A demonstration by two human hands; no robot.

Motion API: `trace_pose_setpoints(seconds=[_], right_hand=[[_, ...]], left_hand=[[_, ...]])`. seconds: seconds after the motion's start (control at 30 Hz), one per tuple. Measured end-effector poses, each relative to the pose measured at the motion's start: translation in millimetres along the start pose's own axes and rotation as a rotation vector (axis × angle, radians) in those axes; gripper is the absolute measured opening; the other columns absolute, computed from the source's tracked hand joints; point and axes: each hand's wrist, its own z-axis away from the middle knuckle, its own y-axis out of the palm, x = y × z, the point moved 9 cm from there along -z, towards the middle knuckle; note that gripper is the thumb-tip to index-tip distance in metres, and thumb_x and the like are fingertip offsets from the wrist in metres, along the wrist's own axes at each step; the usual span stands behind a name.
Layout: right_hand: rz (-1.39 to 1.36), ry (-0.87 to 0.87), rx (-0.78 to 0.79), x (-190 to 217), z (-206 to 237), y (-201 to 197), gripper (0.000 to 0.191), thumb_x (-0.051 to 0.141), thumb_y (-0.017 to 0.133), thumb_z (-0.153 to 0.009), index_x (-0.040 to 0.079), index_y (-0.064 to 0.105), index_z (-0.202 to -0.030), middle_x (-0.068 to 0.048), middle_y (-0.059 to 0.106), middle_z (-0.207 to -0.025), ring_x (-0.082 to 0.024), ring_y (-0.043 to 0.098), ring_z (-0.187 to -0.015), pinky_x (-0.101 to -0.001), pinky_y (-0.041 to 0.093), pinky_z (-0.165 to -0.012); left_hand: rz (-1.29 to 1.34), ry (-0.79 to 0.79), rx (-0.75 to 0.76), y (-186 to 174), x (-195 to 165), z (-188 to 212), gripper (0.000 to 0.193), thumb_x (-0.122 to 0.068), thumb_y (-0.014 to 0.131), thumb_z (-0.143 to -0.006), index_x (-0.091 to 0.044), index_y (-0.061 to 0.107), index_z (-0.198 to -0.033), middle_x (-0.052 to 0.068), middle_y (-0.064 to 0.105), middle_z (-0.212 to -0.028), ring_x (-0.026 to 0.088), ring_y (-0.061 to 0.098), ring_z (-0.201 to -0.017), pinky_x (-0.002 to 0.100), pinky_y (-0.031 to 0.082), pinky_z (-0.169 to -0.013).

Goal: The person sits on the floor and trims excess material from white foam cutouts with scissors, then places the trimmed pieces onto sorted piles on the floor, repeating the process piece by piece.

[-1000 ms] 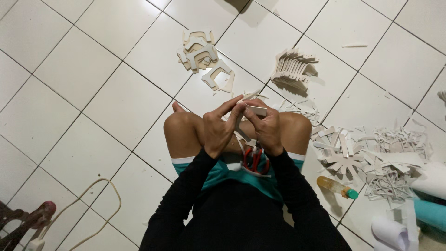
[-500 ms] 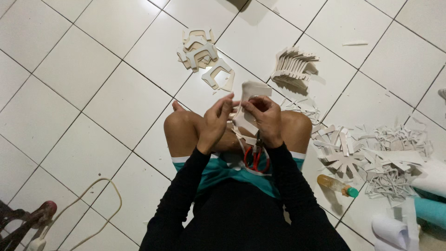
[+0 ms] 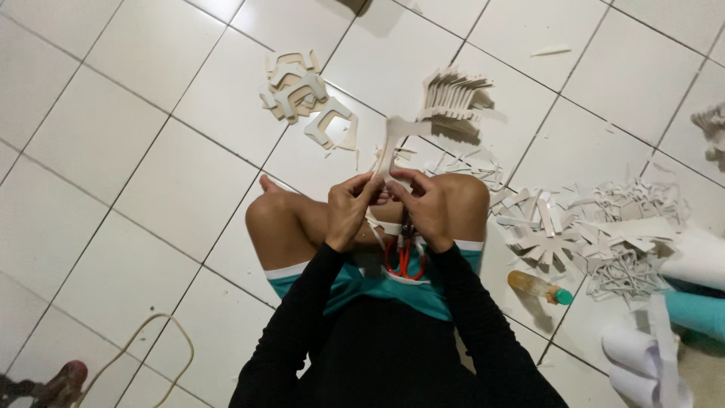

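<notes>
Both arms in black sleeves bent inward over crossed legs. Left hand (image 3: 351, 211) and right hand (image 3: 427, 211) close together, fingers curled and pinching, thumbs up, knuckles facing outward.

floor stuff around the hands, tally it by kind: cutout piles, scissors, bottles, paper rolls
Piles of cardboard cutouts: 3, one, a second, a third
Scissors, red-handled: 1
Bottles, green cap: 1
White paper rolls: 1
Total: 6
</notes>
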Motion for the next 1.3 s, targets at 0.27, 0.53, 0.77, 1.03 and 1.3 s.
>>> trace_pose_setpoints(seconds=[0.27, 0.53, 0.77, 1.03, 1.3], right_hand=[[0.169, -0.022, -0.54, -35, -17, -164, 0.029, 0.018, 0.077, -0.093, 0.002, 0.072, -0.116, 0.001, 0.073, -0.091, -0.005, 0.062, -0.07, -0.021, 0.048, -0.058], [0.634, -0.055, -0.584, -62, -124, -224, 0.019, 0.018, 0.083, -0.086, 0.008, 0.079, -0.102, -0.003, 0.076, -0.09, -0.012, 0.056, -0.072, -0.0297, 0.049, -0.069], [0.526, 0.018, -0.38, -66, -164, -191, 0.027, 0.005, 0.068, -0.085, 0.009, 0.077, -0.11, -0.007, 0.076, -0.092, -0.017, 0.06, -0.075, -0.0333, 0.052, -0.072], [0.363, -0.013, -0.341, -66, -172, -178, 0.028, 0.025, 0.066, -0.102, 0.0, 0.073, -0.113, -0.009, 0.076, -0.098, -0.016, 0.068, -0.09, -0.0297, 0.054, -0.081], [0.393, -0.039, -0.497, -62, -86, -175, 0.027, 0.026, 0.07, -0.103, 0.001, 0.073, -0.113, -0.006, 0.075, -0.101, -0.01, 0.066, -0.092, -0.0263, 0.054, -0.084]], left_hand=[[-0.372, -0.046, 0.175, 29, 60, -9, 0.04, -0.019, 0.067, -0.099, 0.004, 0.063, -0.132, 0.011, 0.077, -0.114, 0.015, 0.074, -0.102, 0.026, 0.058, -0.084], [-0.3, -0.213, 0.099, -7, 108, -9, 0.034, -0.02, 0.064, -0.101, 0.001, 0.067, -0.127, 0.01, 0.078, -0.113, 0.018, 0.076, -0.105, 0.027, 0.059, -0.082], [-0.59, -0.025, 0.083, 9, 91, -74, 0.032, -0.022, 0.069, -0.098, -0.001, 0.072, -0.122, 0.014, 0.078, -0.112, 0.022, 0.076, -0.105, 0.032, 0.059, -0.087], [-0.931, 0.161, 0.04, 21, 71, -144, 0.033, -0.026, 0.072, -0.093, -0.003, 0.073, -0.117, 0.019, 0.074, -0.113, 0.035, 0.071, -0.103, 0.042, 0.055, -0.09], [-1.484, 0.269, -0.331, -77, 16, -205, 0.028, -0.011, 0.066, -0.094, -0.002, 0.061, -0.121, 0.02, 0.067, -0.116, 0.037, 0.064, -0.107, 0.048, 0.053, -0.087]])
